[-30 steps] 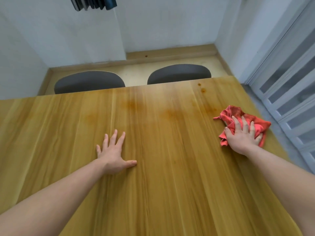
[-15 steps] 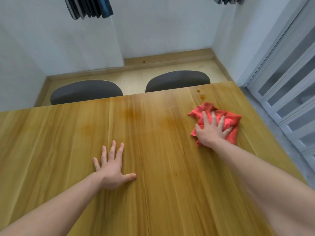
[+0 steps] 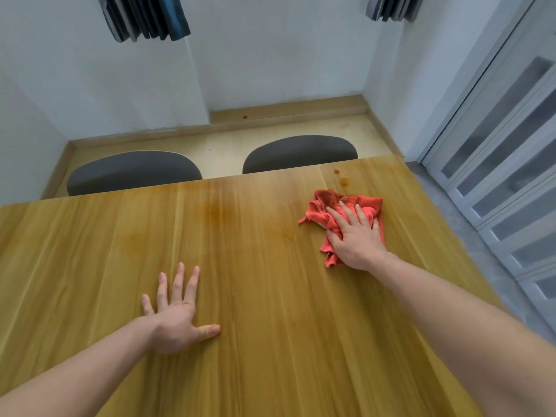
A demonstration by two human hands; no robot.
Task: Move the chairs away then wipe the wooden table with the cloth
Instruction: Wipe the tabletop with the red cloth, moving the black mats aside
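Your right hand [image 3: 356, 236] lies flat, fingers straight and slightly spread, pressing the crumpled red cloth [image 3: 319, 213] onto the long wooden table [image 3: 270, 296] near its far right corner. The cloth is soft and bunched into folds, with ragged edges poking out to the left of and below your palm. Your left hand [image 3: 177, 317] rests palm down on the bare wood well apart from the cloth, fingers splayed and thumb stretched to the right; it holds nothing.

The tabletop is smooth, yellow-brown, with long straight grain running away from you. Small brown spots [image 3: 343, 181] sit just beyond the cloth by the far edge, and a faint orange smear [image 3: 215, 210] shows farther left.

Past the far edge, two chairs with rounded dark grey backs, the left chair [image 3: 132, 171] and the right chair [image 3: 301, 153], stand close against the table. Behind them runs a pale floor with a wooden skirting board [image 3: 285, 111] under white walls. A white door with frosted glass panels [image 3: 505, 164] stands on the right.
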